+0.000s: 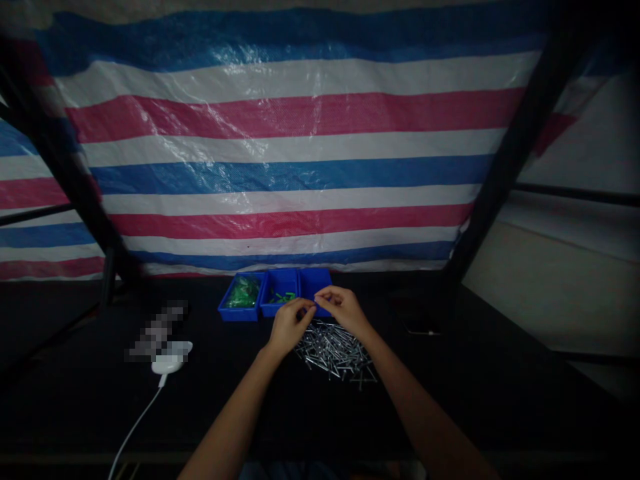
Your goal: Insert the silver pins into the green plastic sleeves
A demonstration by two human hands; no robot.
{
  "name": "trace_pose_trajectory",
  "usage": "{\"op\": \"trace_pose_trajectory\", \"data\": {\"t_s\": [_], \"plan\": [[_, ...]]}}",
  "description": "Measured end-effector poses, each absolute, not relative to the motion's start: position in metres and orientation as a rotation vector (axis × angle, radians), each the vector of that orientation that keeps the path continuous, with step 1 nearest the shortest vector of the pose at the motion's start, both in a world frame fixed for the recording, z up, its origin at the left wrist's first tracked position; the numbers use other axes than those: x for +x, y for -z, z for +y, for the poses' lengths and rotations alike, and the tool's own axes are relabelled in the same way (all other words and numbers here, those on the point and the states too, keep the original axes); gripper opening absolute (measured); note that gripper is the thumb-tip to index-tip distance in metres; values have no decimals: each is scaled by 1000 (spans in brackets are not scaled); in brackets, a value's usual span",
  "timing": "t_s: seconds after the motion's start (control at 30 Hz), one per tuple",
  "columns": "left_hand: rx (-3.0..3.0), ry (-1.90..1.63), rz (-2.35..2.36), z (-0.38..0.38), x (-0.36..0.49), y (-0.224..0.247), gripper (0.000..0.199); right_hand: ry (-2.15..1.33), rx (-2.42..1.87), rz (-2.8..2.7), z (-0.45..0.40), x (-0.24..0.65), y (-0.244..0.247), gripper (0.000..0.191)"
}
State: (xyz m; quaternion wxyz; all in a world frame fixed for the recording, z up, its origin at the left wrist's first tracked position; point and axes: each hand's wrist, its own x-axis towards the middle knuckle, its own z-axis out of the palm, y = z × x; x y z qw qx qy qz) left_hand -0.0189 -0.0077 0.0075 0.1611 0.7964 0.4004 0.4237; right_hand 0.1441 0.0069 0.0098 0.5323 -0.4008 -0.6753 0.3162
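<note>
My left hand [291, 325] and my right hand [344, 309] meet fingertip to fingertip over the front of the blue bins. Both have thumb and fingers pinched; whatever lies between them is too small to make out. Just below them a pile of silver screws or nails [334, 352] is spread on the black table. The left blue bin [240, 314] holds a clear bag with green pieces [243, 292]. A few loose green pieces [285, 297] lie in the middle blue bin [280, 277]. The right blue bin [314, 279] is partly covered by my right hand.
On the black table [215, 393], a white device [169, 362] with a cable stands left, beside a blurred-out object [157, 331]. A dark flat object [419, 325] lies right. Striped sheeting [300, 120] hangs behind, between dark frame posts.
</note>
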Motion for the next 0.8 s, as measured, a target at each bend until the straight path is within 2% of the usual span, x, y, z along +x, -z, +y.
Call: {"op": "trace_pose_trajectory", "data": {"t_s": [0.3,0.63,0.8], "plan": [[2012,-1308,1148,-1,-21,-7,21,-742,-958,-1610,4,144,-11,22],[1622,-1403,1068,8,-27,-7,26,-349,-1119,-1856,-8,142,-19,11],[1531,-1416,1018,6,-27,-10,27,-408,-1177,-1883,-5,139,-14,12]]}}
